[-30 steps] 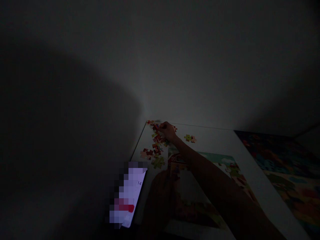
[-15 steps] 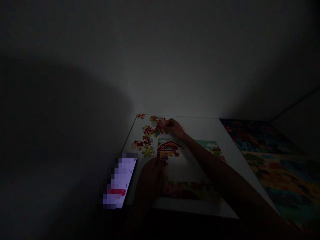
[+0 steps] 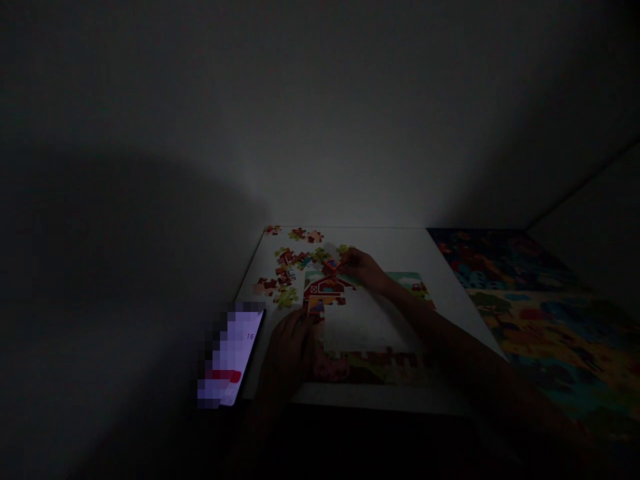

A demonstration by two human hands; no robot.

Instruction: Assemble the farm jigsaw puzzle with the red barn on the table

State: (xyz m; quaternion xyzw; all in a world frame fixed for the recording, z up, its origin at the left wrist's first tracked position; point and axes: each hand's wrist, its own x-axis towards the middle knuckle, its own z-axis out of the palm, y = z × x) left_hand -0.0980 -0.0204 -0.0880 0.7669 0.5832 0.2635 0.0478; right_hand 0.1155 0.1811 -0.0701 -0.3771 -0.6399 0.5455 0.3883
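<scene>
Over the white table (image 3: pixel 400 250), near the top of the puzzle board (image 3: pixel 367 327), right hand (image 3: pixel 363 268) with fingers (image 3: pixel 346 261) pinched almost shut on a small orange-red jigsaw piece (image 3: pixel 331 266), its long axis seemingly slanting from upper left down to the fingertips, exact outline too dim to tell. Left hand (image 3: pixel 290 347) low on the board's left edge, fingers curled, any hold unclear. Best handling: a light pinch, piece kept flat.

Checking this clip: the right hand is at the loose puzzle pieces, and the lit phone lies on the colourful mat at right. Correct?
No: the lit phone lies at left, beside the white tabletop, not on the colourful mat; the head view shows it. The right hand is at the loose puzzle pieces.
</scene>
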